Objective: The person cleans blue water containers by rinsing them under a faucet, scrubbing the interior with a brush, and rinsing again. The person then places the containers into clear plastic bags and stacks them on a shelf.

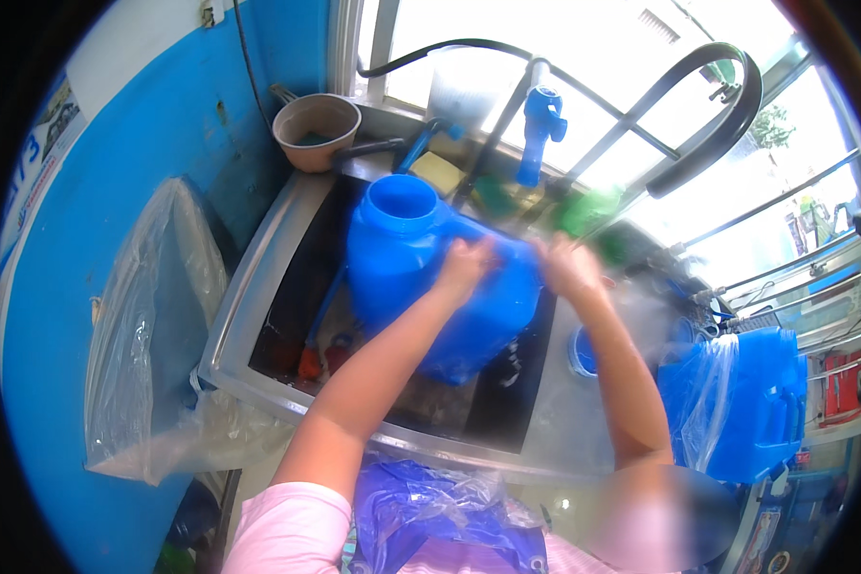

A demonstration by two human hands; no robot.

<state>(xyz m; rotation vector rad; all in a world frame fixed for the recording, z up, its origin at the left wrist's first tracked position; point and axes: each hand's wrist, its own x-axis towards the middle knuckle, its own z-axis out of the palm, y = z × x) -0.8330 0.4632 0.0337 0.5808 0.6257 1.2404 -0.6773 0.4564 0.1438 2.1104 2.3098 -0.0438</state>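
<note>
A large blue water jug (421, 277) lies tilted over the sink, its round uncapped mouth (402, 201) toward the far left. My left hand (465, 270) is closed on the jug's upper side, near its middle; motion blurs the fingertips. My right hand (572, 266) is at the jug's right end, its fingers smeared by motion. Just beyond that hand is a blurred green thing (588, 210) whose kind I cannot make out; whether the hand touches it is unclear. A blue tap (542, 134) hangs above and beyond the jug.
The steel sink (222, 344) surrounds the jug. A pinkish saucepan (316, 134) and a yellow sponge (437, 174) are at the back. Clear plastic sheeting (153, 354) hangs at the left. Another blue jug (737, 402) stands at the right, near a blue cap (582, 352). A curved black hose (737, 105) arches overhead.
</note>
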